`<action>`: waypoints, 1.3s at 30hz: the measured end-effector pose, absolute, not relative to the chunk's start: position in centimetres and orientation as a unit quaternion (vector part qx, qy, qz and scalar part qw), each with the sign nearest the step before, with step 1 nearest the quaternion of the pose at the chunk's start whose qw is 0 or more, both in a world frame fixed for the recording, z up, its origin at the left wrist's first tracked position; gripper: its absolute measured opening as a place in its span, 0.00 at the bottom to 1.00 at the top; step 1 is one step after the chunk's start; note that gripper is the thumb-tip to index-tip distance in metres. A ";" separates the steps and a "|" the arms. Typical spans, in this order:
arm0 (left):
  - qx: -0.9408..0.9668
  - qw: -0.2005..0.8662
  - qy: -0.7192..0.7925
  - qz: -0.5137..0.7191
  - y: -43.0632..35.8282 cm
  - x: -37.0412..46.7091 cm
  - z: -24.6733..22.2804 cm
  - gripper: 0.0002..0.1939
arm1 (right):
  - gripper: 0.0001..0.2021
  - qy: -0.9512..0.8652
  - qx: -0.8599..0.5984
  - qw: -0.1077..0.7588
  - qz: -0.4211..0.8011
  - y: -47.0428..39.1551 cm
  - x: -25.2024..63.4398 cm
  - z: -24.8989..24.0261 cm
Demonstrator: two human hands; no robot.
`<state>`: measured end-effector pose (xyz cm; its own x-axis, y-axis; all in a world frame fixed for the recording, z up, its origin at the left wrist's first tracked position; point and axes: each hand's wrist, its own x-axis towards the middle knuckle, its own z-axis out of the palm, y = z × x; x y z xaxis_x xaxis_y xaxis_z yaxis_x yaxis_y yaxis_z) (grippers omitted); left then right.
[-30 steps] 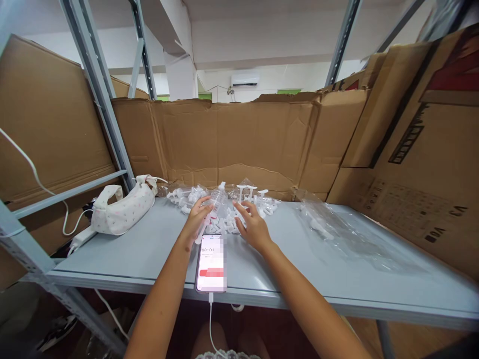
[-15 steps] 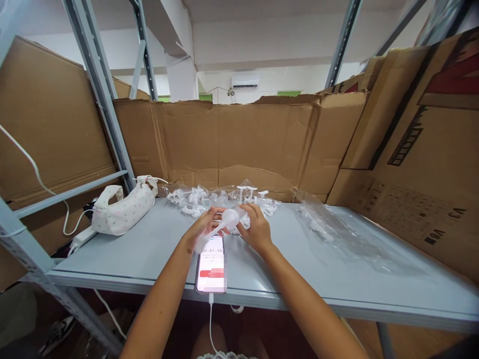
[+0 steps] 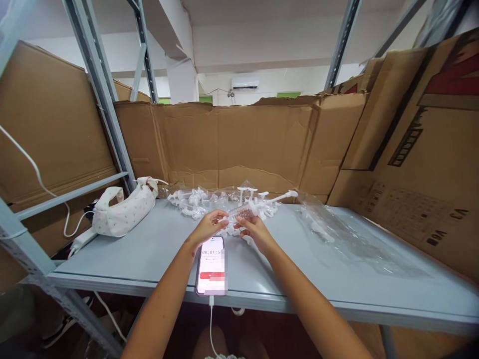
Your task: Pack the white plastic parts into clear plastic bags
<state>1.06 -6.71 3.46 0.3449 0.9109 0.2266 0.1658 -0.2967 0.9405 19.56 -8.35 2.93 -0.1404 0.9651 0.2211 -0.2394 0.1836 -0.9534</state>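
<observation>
Both my hands meet over the grey table [image 3: 142, 254], just beyond a phone [image 3: 211, 264] showing a timer. My left hand [image 3: 208, 227] and my right hand [image 3: 253, 230] together hold a small clear plastic bottle [image 3: 242, 213] lying sideways, with a white pump tube [image 3: 281, 196] sticking out to the right. Behind the hands lies a pile of white pump heads and clear bottles [image 3: 194, 200] along the cardboard wall.
A white spotted pouch [image 3: 123, 209] lies at the left by a metal shelf post [image 3: 108, 104]. Crumpled clear plastic bags [image 3: 344, 239] spread over the right of the table. Cardboard sheets [image 3: 239, 139] wall the back and sides. A cable [image 3: 210, 324] hangs from the phone.
My hands left the pile, drew a bottle and pump together near the phone, then turned it sideways so the pump tube now points right.
</observation>
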 end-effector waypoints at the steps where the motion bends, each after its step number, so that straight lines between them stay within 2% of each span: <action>1: 0.690 0.444 0.391 0.418 -6.7 1.1 3.4 0.22 | 0.21 -0.531 -0.331 0.547 0.557 -8.4 19.6 2.9; 4: 0.690 0.425 0.400 0.428 -6.5 1.2 3.3 0.20 | 0.20 -0.498 -0.289 0.538 0.617 -8.3 19.8 2.6; 9: 0.696 0.373 0.417 0.450 -6.5 1.3 3.1 0.15 | 0.18 -0.387 -0.290 0.599 0.639 -7.6 20.2 2.7; 15: 0.761 0.183 0.420 0.459 -7.3 1.4 3.0 0.14 | 0.14 -0.366 -0.243 0.602 0.667 -7.6 20.1 2.6; 18: 0.767 0.155 0.408 0.471 -7.5 1.5 3.2 0.16 | 0.13 -0.366 -0.214 0.603 0.675 -7.9 19.8 2.6; 21: 0.756 0.194 0.407 0.475 -7.3 1.6 3.1 0.19 | 0.13 -0.388 -0.213 0.610 0.657 -8.4 19.7 2.8; 27: 0.670 0.356 0.444 0.476 -6.7 1.8 2.5 0.27 | 0.17 -0.495 -0.194 0.589 0.609 -9.4 20.0 3.5; 35: 0.666 0.364 0.354 0.546 -6.8 1.8 3.1 0.21 | 0.17 -0.472 -0.212 0.616 0.593 -8.9 20.1 3.5; 39: 0.667 0.381 0.355 0.534 -6.8 2.0 3.3 0.20 | 0.18 -0.441 -0.221 0.628 0.602 -8.7 20.3 3.4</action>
<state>1.99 -6.80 3.31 0.1793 0.8794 0.4410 0.0659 -0.4580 0.8865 20.31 -8.66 3.43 -0.1140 0.9512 0.2867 -0.5607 0.1766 -0.8090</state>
